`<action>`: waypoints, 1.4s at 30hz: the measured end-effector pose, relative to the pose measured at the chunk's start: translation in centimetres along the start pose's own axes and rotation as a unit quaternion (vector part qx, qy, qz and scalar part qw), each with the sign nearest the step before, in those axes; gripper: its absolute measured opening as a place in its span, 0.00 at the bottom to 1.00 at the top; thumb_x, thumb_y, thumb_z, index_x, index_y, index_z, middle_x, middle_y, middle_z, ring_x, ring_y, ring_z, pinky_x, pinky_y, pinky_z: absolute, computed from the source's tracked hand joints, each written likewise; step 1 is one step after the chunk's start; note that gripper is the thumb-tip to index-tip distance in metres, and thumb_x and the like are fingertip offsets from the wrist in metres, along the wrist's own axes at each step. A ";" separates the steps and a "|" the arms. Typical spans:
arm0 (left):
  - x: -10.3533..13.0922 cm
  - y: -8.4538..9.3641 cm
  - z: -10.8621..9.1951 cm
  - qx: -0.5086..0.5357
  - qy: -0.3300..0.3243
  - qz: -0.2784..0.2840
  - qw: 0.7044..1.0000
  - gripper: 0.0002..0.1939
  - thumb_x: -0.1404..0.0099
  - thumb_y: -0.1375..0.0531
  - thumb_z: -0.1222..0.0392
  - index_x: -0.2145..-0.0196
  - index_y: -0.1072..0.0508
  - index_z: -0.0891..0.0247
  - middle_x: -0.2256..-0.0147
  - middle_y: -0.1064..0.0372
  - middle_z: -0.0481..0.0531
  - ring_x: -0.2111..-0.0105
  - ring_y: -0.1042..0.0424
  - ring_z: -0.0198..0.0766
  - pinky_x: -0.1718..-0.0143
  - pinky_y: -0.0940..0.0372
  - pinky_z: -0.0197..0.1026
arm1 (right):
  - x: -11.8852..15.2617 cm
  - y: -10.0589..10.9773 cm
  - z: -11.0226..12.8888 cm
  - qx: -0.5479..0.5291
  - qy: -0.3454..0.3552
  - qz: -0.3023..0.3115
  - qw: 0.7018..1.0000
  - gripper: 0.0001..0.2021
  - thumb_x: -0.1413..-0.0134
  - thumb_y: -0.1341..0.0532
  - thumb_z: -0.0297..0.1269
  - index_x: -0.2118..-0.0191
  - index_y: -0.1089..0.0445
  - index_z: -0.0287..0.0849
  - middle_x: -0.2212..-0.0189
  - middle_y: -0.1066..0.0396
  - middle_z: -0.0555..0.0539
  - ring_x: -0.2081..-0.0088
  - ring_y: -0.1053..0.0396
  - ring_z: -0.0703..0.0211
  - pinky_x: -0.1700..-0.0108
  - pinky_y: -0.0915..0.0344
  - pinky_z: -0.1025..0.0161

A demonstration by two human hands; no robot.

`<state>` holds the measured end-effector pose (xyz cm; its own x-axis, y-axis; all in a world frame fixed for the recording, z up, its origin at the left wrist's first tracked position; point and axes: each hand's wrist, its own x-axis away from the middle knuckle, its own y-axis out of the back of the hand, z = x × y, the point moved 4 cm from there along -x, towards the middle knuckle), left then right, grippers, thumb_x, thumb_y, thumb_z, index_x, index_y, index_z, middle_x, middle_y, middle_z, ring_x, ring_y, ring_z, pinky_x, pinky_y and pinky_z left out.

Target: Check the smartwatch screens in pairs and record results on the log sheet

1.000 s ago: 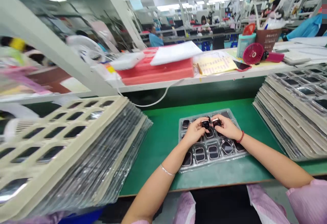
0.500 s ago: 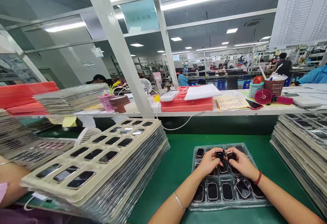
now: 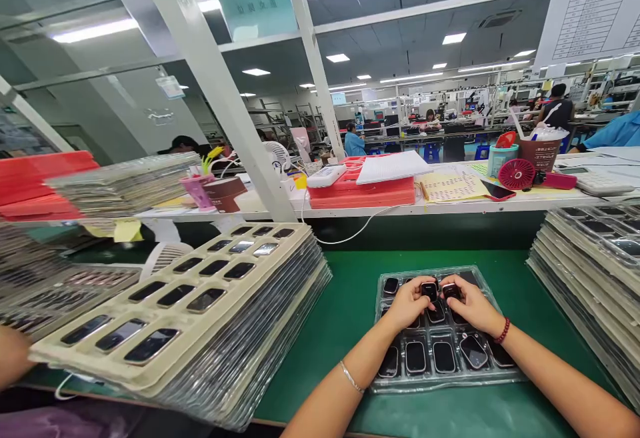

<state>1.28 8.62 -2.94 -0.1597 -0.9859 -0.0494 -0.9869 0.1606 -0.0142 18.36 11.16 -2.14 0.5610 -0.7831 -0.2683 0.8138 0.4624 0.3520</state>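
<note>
Over the clear plastic tray (image 3: 435, 385) on the green mat, both of my hands hold small dark devices shaped like smartwatch faces. My left hand (image 3: 407, 305) pinches one watch face (image 3: 429, 291) between thumb and fingers, its black screen towards me. In my right hand (image 3: 473, 305) is another watch face (image 3: 451, 291), close beside the first. Several more watch faces (image 3: 445, 357) lie in the tray's compartments, and one in the front row (image 3: 473, 351) sits tilted. My hands and forearms hide part of the tray.
To the left rises a tall stack of beige trays (image 3: 200, 318), its top one holding dark-screened units. Another tray stack (image 3: 575, 271) stands at the right. A shelf (image 3: 360, 211) behind carries red foam (image 3: 360, 197), papers and a pink fan (image 3: 517, 175). A co-worker's arm (image 3: 13, 358) shows at far left.
The view has shifted slightly, so the scene sits a little higher and the left side further left. Both hands keep their grip on the watch faces. The co-worker's arm at left has drawn back.
</note>
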 end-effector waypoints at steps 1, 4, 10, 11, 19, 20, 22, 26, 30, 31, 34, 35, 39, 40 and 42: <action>0.0 0.0 0.0 -0.001 0.000 0.000 1.000 0.26 0.49 0.41 0.71 0.50 0.29 0.65 0.61 0.25 0.55 0.73 0.25 0.35 0.76 0.39 0.32 | 0.0 0.0 0.0 -0.001 -0.001 0.001 1.000 0.15 0.48 0.44 0.31 0.53 0.34 0.41 0.61 0.28 0.45 0.58 0.29 0.53 0.52 0.35 0.55; 0.0 0.0 -0.1 -0.001 0.003 0.000 1.000 0.27 0.49 0.41 0.71 0.49 0.30 0.66 0.61 0.25 0.55 0.74 0.25 0.34 0.76 0.39 0.32 | 0.0 0.0 0.2 -0.009 -0.002 0.002 1.000 0.15 0.48 0.44 0.31 0.53 0.34 0.40 0.60 0.28 0.45 0.58 0.29 0.53 0.52 0.35 0.55; 0.2 0.0 -0.3 0.001 0.005 0.009 1.000 0.27 0.49 0.40 0.71 0.50 0.29 0.65 0.60 0.24 0.56 0.72 0.24 0.35 0.75 0.38 0.33 | 0.0 0.0 0.1 -0.011 -0.004 -0.009 1.000 0.16 0.49 0.43 0.31 0.53 0.34 0.41 0.60 0.27 0.45 0.59 0.28 0.54 0.54 0.34 0.56; 0.2 0.0 -0.3 0.000 0.006 0.008 1.000 0.27 0.49 0.40 0.70 0.49 0.29 0.65 0.60 0.24 0.56 0.72 0.24 0.35 0.75 0.38 0.33 | 0.0 0.0 0.0 -0.012 -0.004 -0.010 1.000 0.16 0.49 0.43 0.31 0.53 0.34 0.41 0.60 0.27 0.45 0.59 0.28 0.54 0.54 0.34 0.56; 0.3 0.0 -0.6 -0.005 0.003 0.010 1.000 0.27 0.50 0.41 0.69 0.50 0.30 0.65 0.61 0.24 0.55 0.73 0.24 0.36 0.76 0.38 0.33 | -0.1 0.0 0.2 0.000 0.019 -0.011 1.000 0.15 0.49 0.44 0.29 0.54 0.33 0.41 0.61 0.26 0.46 0.58 0.28 0.54 0.53 0.33 0.57; 0.2 -0.1 -0.6 -0.005 0.003 0.009 1.000 0.27 0.50 0.41 0.69 0.50 0.30 0.65 0.61 0.24 0.55 0.73 0.24 0.36 0.76 0.38 0.33 | -0.1 0.0 0.3 0.004 0.024 -0.011 1.000 0.15 0.50 0.44 0.29 0.55 0.33 0.41 0.60 0.26 0.46 0.57 0.28 0.54 0.53 0.34 0.57; 0.2 -0.1 -0.7 -0.005 0.005 0.009 1.000 0.27 0.50 0.41 0.69 0.50 0.30 0.65 0.62 0.24 0.55 0.73 0.24 0.36 0.76 0.39 0.33 | -0.2 0.1 0.4 0.011 0.033 -0.010 0.999 0.14 0.50 0.44 0.28 0.55 0.33 0.42 0.60 0.26 0.46 0.58 0.28 0.55 0.52 0.34 0.57; 0.2 0.0 -0.8 -0.003 0.006 0.008 1.000 0.27 0.51 0.41 0.68 0.50 0.30 0.65 0.61 0.25 0.54 0.72 0.24 0.36 0.75 0.38 0.33 | -0.1 0.2 0.2 0.013 0.032 -0.026 0.999 0.15 0.50 0.43 0.28 0.54 0.32 0.41 0.59 0.26 0.46 0.58 0.28 0.55 0.52 0.33 0.57; 0.3 0.0 -0.8 -0.004 0.009 0.007 1.000 0.27 0.50 0.41 0.68 0.49 0.30 0.64 0.60 0.25 0.55 0.72 0.24 0.35 0.76 0.38 0.33 | -0.1 0.1 0.0 0.005 0.031 -0.022 0.999 0.16 0.50 0.44 0.27 0.54 0.33 0.41 0.60 0.25 0.46 0.58 0.27 0.55 0.52 0.33 0.57; 0.3 0.0 -0.8 -0.004 0.009 0.008 1.000 0.28 0.50 0.41 0.68 0.49 0.30 0.65 0.59 0.24 0.55 0.72 0.24 0.35 0.76 0.38 0.33 | -0.1 0.1 0.1 0.006 0.033 -0.020 0.999 0.16 0.50 0.44 0.27 0.54 0.32 0.41 0.60 0.25 0.46 0.58 0.27 0.55 0.52 0.33 0.57; 0.3 0.0 -0.8 -0.003 0.005 0.007 1.000 0.28 0.50 0.41 0.68 0.49 0.30 0.65 0.60 0.24 0.55 0.71 0.24 0.35 0.76 0.38 0.33 | -0.1 0.1 0.2 0.014 0.037 -0.028 0.999 0.16 0.51 0.44 0.27 0.54 0.32 0.41 0.59 0.25 0.46 0.57 0.27 0.55 0.51 0.34 0.57; 0.3 0.0 -0.8 -0.002 0.004 0.006 1.000 0.28 0.50 0.40 0.68 0.49 0.30 0.65 0.60 0.24 0.55 0.72 0.24 0.35 0.76 0.38 0.33 | -0.1 0.2 0.3 0.013 0.036 -0.031 0.999 0.16 0.51 0.44 0.27 0.54 0.32 0.41 0.59 0.25 0.46 0.57 0.27 0.55 0.51 0.33 0.57; 0.3 0.0 -0.8 -0.001 0.008 0.005 1.000 0.27 0.50 0.40 0.68 0.50 0.29 0.64 0.60 0.24 0.55 0.73 0.24 0.35 0.76 0.38 0.33 | -0.1 0.1 0.4 0.010 0.026 -0.025 0.999 0.16 0.51 0.44 0.26 0.55 0.32 0.41 0.60 0.25 0.46 0.58 0.27 0.55 0.52 0.33 0.57; 0.3 0.0 -0.8 -0.001 0.008 0.005 1.000 0.27 0.51 0.40 0.69 0.50 0.30 0.64 0.60 0.24 0.55 0.73 0.24 0.35 0.76 0.38 0.33 | -0.1 0.1 0.4 0.011 0.026 -0.025 0.999 0.16 0.51 0.44 0.26 0.55 0.32 0.41 0.60 0.25 0.46 0.57 0.27 0.55 0.52 0.33 0.57; 0.3 0.1 -0.8 -0.001 0.008 0.003 1.000 0.28 0.50 0.40 0.69 0.49 0.30 0.64 0.59 0.24 0.56 0.72 0.24 0.36 0.75 0.38 0.33 | -0.1 0.1 0.5 0.004 0.029 -0.029 0.999 0.16 0.51 0.44 0.27 0.54 0.33 0.41 0.60 0.25 0.46 0.57 0.27 0.55 0.51 0.33 0.57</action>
<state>1.15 8.26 -2.17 -0.1659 -0.9856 -0.0341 -0.9860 0.1664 -0.0125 18.28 11.10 -1.65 0.5214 -0.7830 -0.3393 0.8437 0.4136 0.3421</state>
